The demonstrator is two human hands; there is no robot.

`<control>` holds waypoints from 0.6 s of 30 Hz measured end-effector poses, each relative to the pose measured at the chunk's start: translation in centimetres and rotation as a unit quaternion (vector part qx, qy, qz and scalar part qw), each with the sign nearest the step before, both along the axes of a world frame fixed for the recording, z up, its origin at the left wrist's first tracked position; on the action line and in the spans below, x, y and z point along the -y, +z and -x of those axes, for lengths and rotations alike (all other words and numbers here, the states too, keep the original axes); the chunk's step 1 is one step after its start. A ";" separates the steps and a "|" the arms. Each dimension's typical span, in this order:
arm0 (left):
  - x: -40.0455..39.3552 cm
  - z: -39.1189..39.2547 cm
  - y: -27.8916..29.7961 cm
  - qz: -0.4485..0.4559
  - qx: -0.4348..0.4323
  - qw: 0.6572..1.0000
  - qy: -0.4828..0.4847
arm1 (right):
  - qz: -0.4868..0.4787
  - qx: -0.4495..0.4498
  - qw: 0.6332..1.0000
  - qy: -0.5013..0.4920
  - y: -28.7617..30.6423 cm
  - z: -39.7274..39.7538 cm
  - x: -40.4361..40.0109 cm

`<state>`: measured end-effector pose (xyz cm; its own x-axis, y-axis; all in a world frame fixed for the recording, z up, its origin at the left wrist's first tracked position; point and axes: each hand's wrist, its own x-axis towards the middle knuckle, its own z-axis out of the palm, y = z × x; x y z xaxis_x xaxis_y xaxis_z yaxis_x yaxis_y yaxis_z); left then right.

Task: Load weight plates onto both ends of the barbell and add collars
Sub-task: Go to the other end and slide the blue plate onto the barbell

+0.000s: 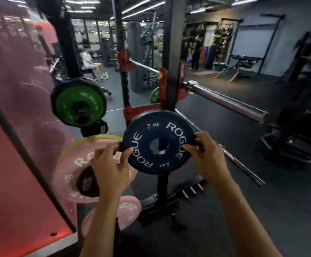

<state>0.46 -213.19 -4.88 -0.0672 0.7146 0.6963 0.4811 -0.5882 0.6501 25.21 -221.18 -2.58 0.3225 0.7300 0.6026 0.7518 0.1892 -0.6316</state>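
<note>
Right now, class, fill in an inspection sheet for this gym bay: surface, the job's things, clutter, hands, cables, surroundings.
Surface: dark rubber floor; a loose bar lies on it.
Job's things: blue plate marked 2 KG, held upright in front of the rack; barbell sleeve bare, no plate or collar on it.
Clutter: green plate and pink plates stored on pegs at the left.
Hands: left hand grips the blue plate's left edge; right hand grips its right edge.
Cables: nothing seen.
Surroundings: rack upright; people in the blurred background; other equipment far right.
</note>
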 end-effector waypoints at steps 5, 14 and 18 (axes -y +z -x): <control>3.5 -7.2 0.2 -0.009 -0.011 0.998 -0.066 | -0.013 -0.029 0.998 -0.046 0.0 -5.8 6.3; 2.0 -17.6 0.3 -0.007 0.011 0.989 -0.147 | -0.043 -0.035 0.991 -0.122 -1.2 -14.8 8.1; 0.2 -23.5 0.3 0.005 0.039 0.978 -0.203 | -0.035 -0.024 0.985 -0.170 -0.4 -19.2 7.8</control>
